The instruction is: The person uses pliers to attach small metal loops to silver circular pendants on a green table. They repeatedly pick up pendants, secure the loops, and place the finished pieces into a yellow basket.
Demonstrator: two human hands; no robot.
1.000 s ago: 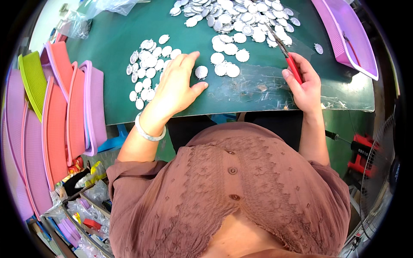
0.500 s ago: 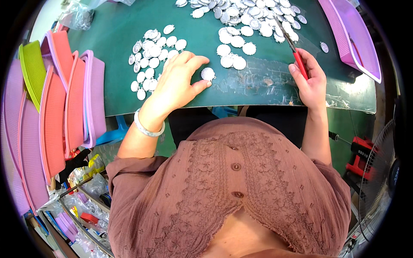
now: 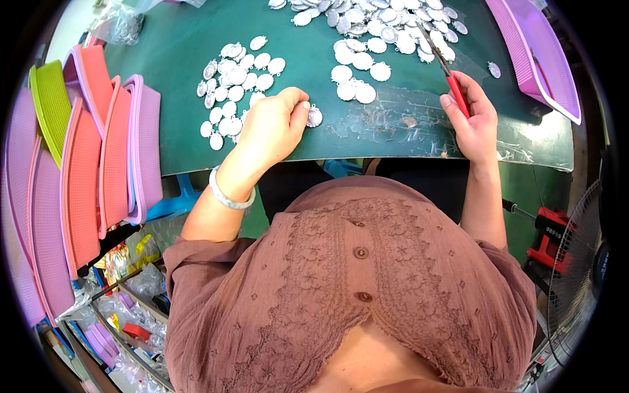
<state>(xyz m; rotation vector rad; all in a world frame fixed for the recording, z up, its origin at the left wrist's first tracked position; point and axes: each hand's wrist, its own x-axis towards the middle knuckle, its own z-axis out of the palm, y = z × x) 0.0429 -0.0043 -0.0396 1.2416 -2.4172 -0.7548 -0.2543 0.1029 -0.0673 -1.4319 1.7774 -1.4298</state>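
My left hand is closed, thumb and index finger pinched at the edge of a round silver pendant close to the table's front edge. Part of that pendant is hidden behind the thumb. In my right hand is a slim red-handled tool with a long, narrow metal end, pointing away over the table. Beyond my left hand lies a spread group of similar silver pendants. A bigger heap of pendants is at the far middle, its near ones reaching toward me.
A purple basket stands at the right, a single pendant beside it. Stacked purple, orange and green baskets line the left. Clear plastic bags lie far left. A fan stands at lower right; the green tabletop is scuffed near its front.
My left hand's spread thumb and fingers have come together at the single pendant, which has shifted slightly and tilted. My right hand, with the red-handled tool, has hardly moved.
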